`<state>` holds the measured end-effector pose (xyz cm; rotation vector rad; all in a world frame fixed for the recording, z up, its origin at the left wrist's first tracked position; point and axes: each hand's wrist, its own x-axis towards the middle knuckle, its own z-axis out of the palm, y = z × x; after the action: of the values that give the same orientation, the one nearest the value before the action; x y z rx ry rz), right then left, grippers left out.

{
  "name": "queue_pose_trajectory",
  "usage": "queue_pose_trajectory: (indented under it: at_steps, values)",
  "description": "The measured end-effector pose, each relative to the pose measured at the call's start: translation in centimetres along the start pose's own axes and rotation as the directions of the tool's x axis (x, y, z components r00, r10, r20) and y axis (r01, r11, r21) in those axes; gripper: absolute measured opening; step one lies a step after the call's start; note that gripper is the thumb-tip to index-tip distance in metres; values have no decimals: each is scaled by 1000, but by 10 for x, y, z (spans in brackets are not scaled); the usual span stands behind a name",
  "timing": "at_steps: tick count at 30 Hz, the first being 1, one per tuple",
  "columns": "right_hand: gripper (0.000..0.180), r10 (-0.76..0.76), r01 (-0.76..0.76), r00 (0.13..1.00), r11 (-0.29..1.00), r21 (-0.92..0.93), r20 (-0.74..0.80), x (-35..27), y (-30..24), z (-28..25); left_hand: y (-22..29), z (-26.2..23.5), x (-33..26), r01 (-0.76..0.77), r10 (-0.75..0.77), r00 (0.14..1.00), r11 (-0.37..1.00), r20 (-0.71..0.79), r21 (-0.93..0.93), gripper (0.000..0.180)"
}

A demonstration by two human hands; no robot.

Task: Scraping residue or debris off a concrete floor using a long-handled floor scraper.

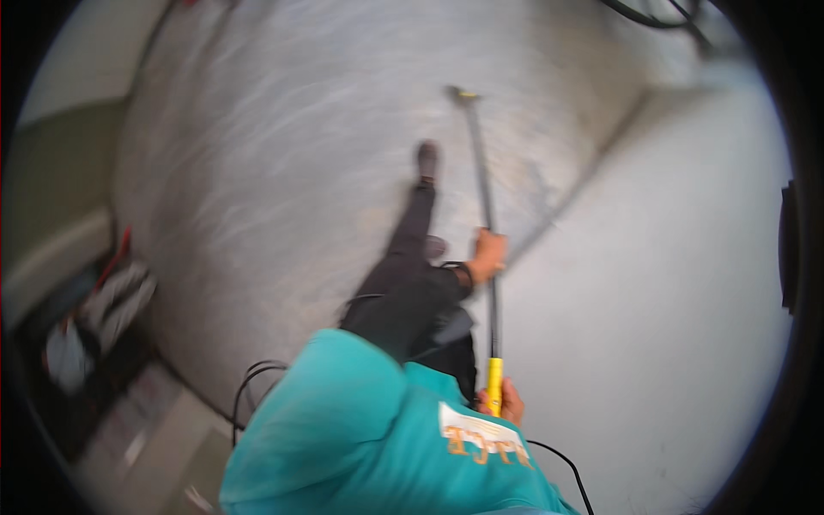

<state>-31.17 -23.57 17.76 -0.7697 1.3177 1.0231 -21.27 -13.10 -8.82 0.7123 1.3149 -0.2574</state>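
I hold a long thin pole [485, 189] with a dark shaft and a yellow grip [495, 378]. Its small head [463, 93] rests far out on the grey floor [283, 172]. My left hand [489, 256], with a dark band at the wrist, is closed round the middle of the shaft. My right hand [510, 401] grips the yellow end close to my teal shirt [360, 429]. One dark-trousered leg [403, 275] stretches forward, ending in a dark shoe [427, 160]. The picture is blurred by motion.
A pale wall [669, 283] rises just right of the pole. Black cables [256, 378] loop on the floor by my body. A heap of red, white and dark things [103, 300] lies at the left edge, with flat boards [154, 421] below it.
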Motion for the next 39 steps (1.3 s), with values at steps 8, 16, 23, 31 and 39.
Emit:
queue_pose_trajectory:
  at_steps: [8, 16, 23, 31, 39]
  values:
    - [39, -268, 263, 959, 963, -66, -90, 25, 42, -41, -41, -4, -19, 114, -159, 984, 907, 78, 405, 24]
    - [43, -211, 110, 956, 901, 419, 203, 41, 47, -56, -56, -24, 30, 314, -348, 936, 758, -53, 571, 14]
    - [43, -219, 231, 950, 972, 31, -222, 38, 96, 9, -11, -49, -2, 318, -376, 926, 758, -16, 570, 10]
    - [39, -120, 138, 990, 950, 279, -79, 43, 96, 23, -20, -70, 33, 225, -311, 950, 754, 34, 617, 12]
    - [32, -673, 611, 737, 622, -490, 65, 91, 122, 47, -14, -95, 135, -847, -167, 517, -242, 840, 473, 20]
